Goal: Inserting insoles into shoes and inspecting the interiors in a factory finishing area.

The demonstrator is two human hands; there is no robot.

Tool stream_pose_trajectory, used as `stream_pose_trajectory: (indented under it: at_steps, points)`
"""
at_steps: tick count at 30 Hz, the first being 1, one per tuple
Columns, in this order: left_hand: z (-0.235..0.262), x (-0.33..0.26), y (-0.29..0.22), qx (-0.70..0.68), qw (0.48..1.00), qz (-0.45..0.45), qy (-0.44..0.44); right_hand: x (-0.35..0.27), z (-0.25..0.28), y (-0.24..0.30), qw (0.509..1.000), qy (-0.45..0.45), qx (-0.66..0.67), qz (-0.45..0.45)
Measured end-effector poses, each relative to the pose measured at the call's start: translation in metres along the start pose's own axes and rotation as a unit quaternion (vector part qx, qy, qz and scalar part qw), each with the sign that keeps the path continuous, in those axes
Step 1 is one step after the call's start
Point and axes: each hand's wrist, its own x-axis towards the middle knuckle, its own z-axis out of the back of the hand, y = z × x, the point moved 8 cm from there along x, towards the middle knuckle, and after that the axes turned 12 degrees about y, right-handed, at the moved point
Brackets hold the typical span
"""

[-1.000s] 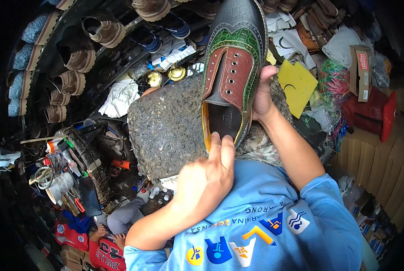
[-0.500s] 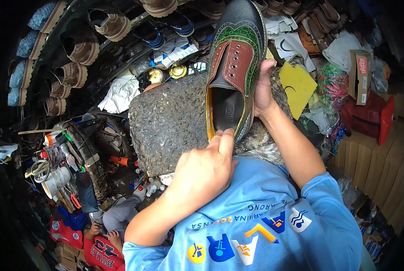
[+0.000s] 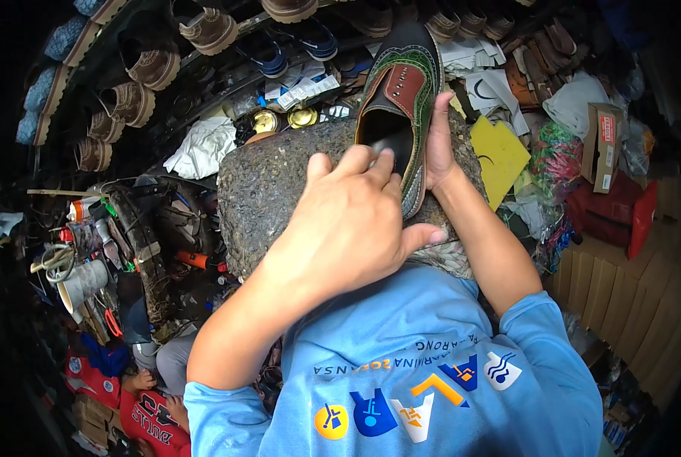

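Note:
A lace-up shoe [image 3: 409, 88] in black, green and reddish brown tilts away from me, its toe pointing to the far side. My right hand [image 3: 441, 145] supports it from below and along its right side, thumb up beside it. The other fingers are hidden under the shoe. My left hand [image 3: 348, 221] lies palm down over the heel end. Its fingertips reach into the shoe's opening and are partly hidden, and its thumb sticks out to the right, away from the fingers. The shoe has eyelets but no laces. Just beneath stands a rough, dark stone-like block [image 3: 276, 190].
Rows of brown shoes [image 3: 154, 61] and blue ones line racks at the far left. Tools and a white cup [image 3: 81, 286] clutter the left side. A person in a red shirt [image 3: 154, 419] sits at lower left. Yellow sheet [image 3: 499, 156] and cardboard box [image 3: 603, 148] lie right.
My left hand has moved from the heel rim farther up over the opening, and its fingers and thumb have spread. The shoe has tilted, its toe lower and farther off. The view has shifted slightly.

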Motion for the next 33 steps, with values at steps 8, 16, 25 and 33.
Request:
stream_pose_trajectory:
  at_steps: [8, 16, 25, 33]
  points:
    - [-0.02, 0.055, 0.032, -0.048, 0.991, 0.078, 0.1, -0.001, -0.014, -0.006, 0.998, -0.039, -0.031, -0.039]
    - [-0.022, 0.051, 0.025, -0.047, 0.991, 0.075, 0.102, -0.004, -0.014, -0.005, 0.999, -0.017, -0.038, -0.028]
    - [-0.022, 0.041, 0.017, -0.024, 0.996, 0.08, 0.03, -0.008, -0.004, -0.005, 0.993, -0.067, -0.095, -0.03]
    - [0.021, -0.056, -0.017, -0.091, 0.992, -0.076, -0.031, -0.012, 0.013, -0.008, 1.0, 0.007, -0.023, -0.017]
